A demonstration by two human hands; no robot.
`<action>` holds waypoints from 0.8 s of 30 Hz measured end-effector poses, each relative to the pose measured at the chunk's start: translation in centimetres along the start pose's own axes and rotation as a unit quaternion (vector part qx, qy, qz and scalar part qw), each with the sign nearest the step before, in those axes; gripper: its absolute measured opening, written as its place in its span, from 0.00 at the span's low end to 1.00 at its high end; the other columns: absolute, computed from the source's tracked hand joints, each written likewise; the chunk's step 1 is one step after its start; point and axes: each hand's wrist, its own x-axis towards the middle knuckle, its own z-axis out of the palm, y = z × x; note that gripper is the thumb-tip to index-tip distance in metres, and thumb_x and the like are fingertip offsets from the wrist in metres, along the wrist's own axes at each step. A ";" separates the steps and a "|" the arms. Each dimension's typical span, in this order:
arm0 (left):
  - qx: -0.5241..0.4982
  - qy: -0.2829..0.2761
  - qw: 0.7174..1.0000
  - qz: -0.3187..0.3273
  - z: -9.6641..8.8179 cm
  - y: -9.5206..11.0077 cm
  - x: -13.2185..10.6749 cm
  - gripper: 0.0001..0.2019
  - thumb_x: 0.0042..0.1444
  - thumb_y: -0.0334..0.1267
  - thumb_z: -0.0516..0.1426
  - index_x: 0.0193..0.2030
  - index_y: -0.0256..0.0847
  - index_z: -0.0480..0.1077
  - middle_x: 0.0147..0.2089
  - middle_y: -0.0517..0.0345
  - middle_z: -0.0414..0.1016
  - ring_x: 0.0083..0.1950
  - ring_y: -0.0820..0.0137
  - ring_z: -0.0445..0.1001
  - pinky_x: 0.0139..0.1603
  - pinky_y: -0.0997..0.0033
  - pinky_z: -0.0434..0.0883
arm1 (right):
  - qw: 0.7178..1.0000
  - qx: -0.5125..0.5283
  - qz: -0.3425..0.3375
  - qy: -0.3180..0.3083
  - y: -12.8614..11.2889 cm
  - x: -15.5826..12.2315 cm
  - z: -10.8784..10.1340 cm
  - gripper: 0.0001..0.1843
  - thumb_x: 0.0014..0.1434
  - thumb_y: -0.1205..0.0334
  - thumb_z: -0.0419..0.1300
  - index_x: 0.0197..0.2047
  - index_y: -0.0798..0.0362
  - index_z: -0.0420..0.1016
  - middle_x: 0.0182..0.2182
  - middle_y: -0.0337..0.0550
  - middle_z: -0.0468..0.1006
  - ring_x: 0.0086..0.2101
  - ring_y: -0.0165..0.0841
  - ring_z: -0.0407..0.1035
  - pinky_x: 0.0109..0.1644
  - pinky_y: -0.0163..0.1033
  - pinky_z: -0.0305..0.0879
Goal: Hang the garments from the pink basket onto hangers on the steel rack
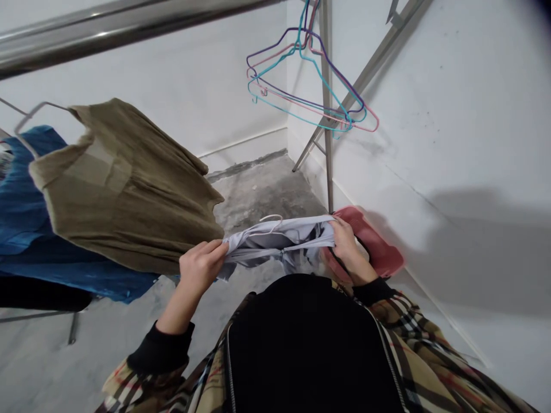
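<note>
My left hand grips one end of a pale grey garment, and my right hand grips the other end, holding it stretched between them. A white hanger shows at the garment's top edge, its lower part hidden in the fabric. Left of my left hand, an olive-brown shirt hangs on a wire hanger, almost touching the grey cloth. Beneath my right hand lies the rim of a red plastic basin.
Several coloured wire hangers hang from a metal rack pole near the white wall. A blue garment hangs behind the olive shirt. A steel rail crosses overhead, above a bare concrete floor.
</note>
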 end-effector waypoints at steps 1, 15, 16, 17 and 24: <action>0.002 -0.008 1.000 -0.012 0.5 0.3 -0.1 0.06 0.56 0.30 0.57 0.34 0.44 0.75 0.35 0.60 0.81 0.28 0.74 0.73 0.26 0.75 0.62 | 1.000 -0.019 -0.009 0.002 -0.6 -0.4 -0.1 0.10 0.49 0.61 0.58 0.36 0.52 0.75 0.33 0.41 0.79 0.36 0.36 0.72 0.40 0.40 0.70; -0.360 0.090 0.893 -0.254 1.7 0.0 1.5 0.11 0.52 0.35 0.59 0.21 0.39 0.65 0.22 0.63 0.66 0.24 0.76 0.64 0.27 0.77 0.63 | 0.748 -0.509 -0.389 -0.173 -8.2 -0.3 -1.3 0.24 0.60 0.49 0.59 0.56 0.50 0.71 0.50 0.52 0.75 0.51 0.45 0.66 0.55 0.51 0.61; -0.369 0.090 0.888 -0.260 1.7 0.0 1.7 0.12 0.52 0.36 0.59 0.21 0.39 0.65 0.21 0.63 0.65 0.24 0.77 0.63 0.27 0.77 0.63 | 0.730 -0.520 -0.388 -0.214 -8.4 -0.2 -1.0 0.20 0.62 0.49 0.56 0.52 0.51 0.74 0.45 0.51 0.77 0.46 0.43 0.68 0.51 0.49 0.63; -0.378 0.089 0.882 -0.268 1.7 0.1 1.8 0.12 0.52 0.37 0.60 0.20 0.38 0.65 0.20 0.64 0.63 0.24 0.77 0.62 0.27 0.77 0.62 | 0.721 -0.520 -0.387 -0.246 -8.6 -0.2 -0.7 0.18 0.64 0.50 0.53 0.47 0.51 0.76 0.39 0.49 0.79 0.42 0.40 0.69 0.46 0.46 0.64; -0.415 0.112 0.833 -0.349 2.5 0.5 2.0 0.08 0.51 0.41 0.62 0.31 0.37 0.74 0.28 0.60 0.73 0.31 0.73 0.70 0.34 0.74 0.68 | 0.759 -0.414 -0.419 -0.276 -10.3 -0.9 -0.3 0.15 0.66 0.53 0.52 0.40 0.49 0.79 0.30 0.43 0.80 0.30 0.33 0.70 0.35 0.38 0.65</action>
